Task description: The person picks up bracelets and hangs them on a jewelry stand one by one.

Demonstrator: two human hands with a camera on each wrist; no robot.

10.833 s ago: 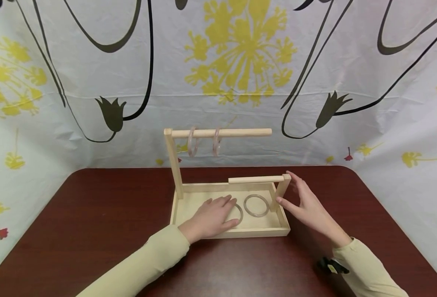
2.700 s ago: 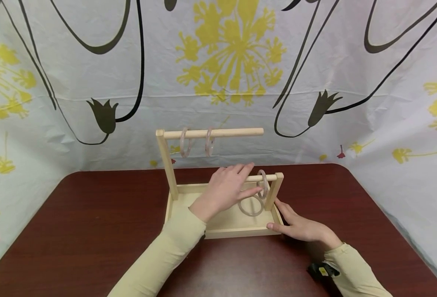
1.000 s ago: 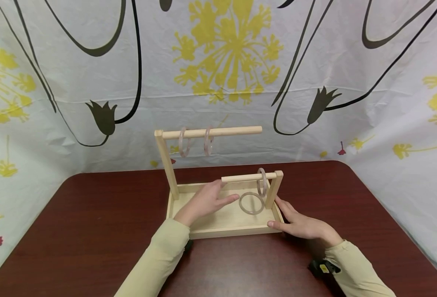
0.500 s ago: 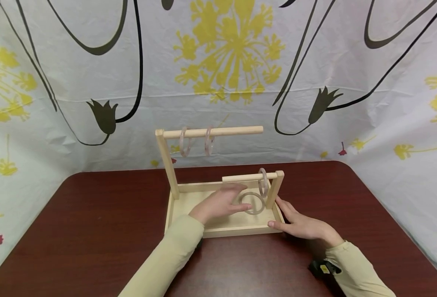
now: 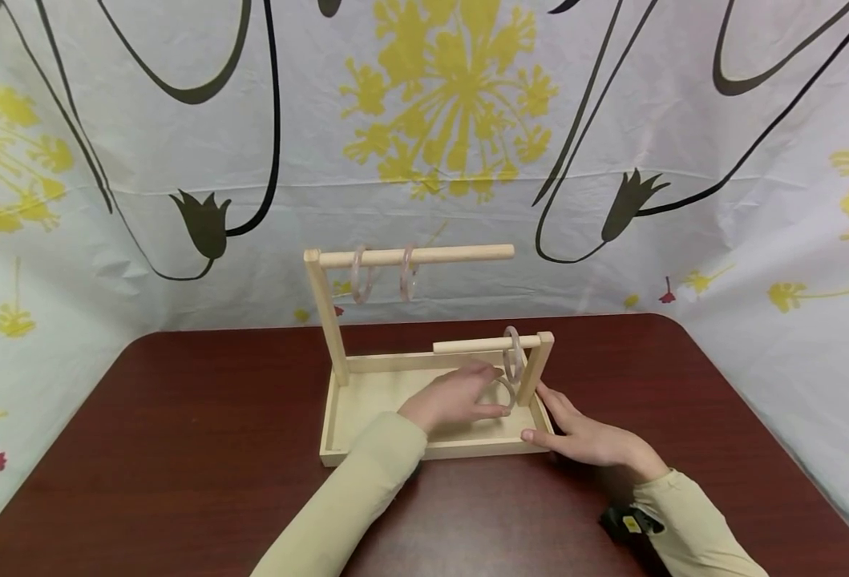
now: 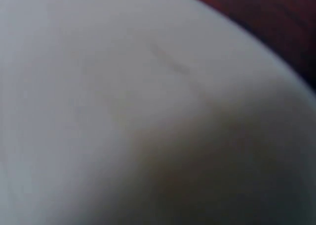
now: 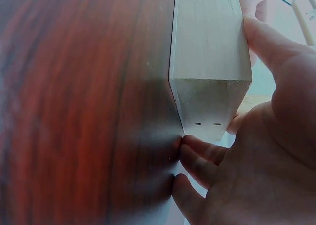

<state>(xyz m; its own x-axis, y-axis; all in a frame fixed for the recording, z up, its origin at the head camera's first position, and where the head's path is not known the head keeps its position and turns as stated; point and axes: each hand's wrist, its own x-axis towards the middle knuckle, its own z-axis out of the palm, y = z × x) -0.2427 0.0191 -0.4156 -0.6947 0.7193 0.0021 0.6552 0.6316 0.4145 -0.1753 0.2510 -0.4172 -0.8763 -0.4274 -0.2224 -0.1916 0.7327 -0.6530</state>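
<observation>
A pale wooden bangle stand (image 5: 369, 453) has a tray base, a tall left bar and a low right bar. My left hand (image 5: 453, 398) reaches into the tray over a flat-lying translucent bangle (image 5: 512, 394). Its fingers lie near the far rim and the thumb near the close rim, apart from each other; the hand covers the bangle's left part. Another bangle (image 5: 514, 354) hangs on the low bar, just above. My right hand (image 5: 588, 437) holds the tray's front right corner, thumb on the front wall, fingers along the end wall. The left wrist view shows only blurred sleeve.
Two pinkish bangles, one left (image 5: 357, 276) and one right (image 5: 408, 274), hang on the tall bar (image 5: 460, 254). The low bar's free end (image 5: 438, 348) points left above the tray. Dark red table (image 5: 200, 449) surrounds the stand, with a patterned cloth (image 5: 265, 144) behind.
A bangle that lay in the tray now hangs on the low bar. My left hand came off the bar, then moved right to the flat bangle. My right hand moved from post to tray corner.
</observation>
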